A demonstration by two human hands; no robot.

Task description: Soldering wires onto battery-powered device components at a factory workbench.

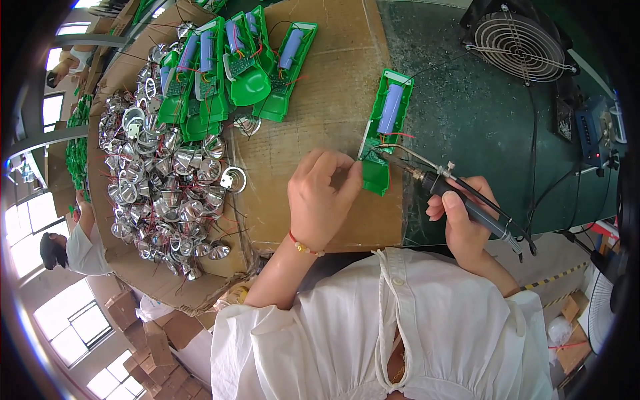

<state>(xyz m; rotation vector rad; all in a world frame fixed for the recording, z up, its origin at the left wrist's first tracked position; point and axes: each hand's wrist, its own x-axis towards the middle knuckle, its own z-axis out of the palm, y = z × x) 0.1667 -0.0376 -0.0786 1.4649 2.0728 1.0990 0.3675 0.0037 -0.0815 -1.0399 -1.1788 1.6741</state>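
A green plastic housing [375, 175] lies lengthwise in front of me, partly on cardboard and partly on the dark green table. Inside it sit a purple cylindrical battery cell [391, 110], a small circuit board [377, 155] and thin red and black wires. My right hand [467, 217] grips a soldering iron [470, 208] with a thin metal feed tube clamped along it. The iron's tip points at the circuit board; exact contact is too small to tell. Beside the housing's near left edge, my left hand [320, 197] is closed in a pinch, and whatever its fingers hold is hidden.
A cardboard box [193, 297] heaped with silvery reflector cups [163, 193] stands at left. Several more green housings with cells [250, 87] lie at its far side. A black fan with a wire guard [520, 47] and a blue box-shaped unit [590, 137] sit at right, with cables trailing.
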